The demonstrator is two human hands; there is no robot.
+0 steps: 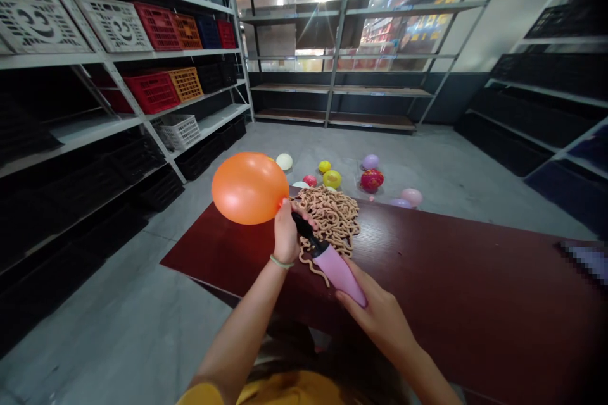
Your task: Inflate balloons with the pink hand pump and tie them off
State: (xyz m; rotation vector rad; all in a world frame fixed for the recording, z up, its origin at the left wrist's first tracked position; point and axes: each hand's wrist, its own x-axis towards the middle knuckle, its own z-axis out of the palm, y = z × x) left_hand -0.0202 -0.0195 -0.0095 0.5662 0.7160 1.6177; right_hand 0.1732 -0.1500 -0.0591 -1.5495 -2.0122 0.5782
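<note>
While left hand (pixel 285 234) pinches the neck of the orange balloon (pixel 247 188) onto the pump (pixel 335 266), right hand (pixel 375 313) at 5 o'clock grips pump body; balloon full, not yet tied.

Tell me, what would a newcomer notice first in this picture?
The big orange balloon stands out, just left of centre above the dark red table, its neck pinched by the left hand at the black tip of a pink pump that the right hand grips. Behind the hands a tan tangled heap lies on the table, and small coloured balloons dot the grey floor beyond.
</note>
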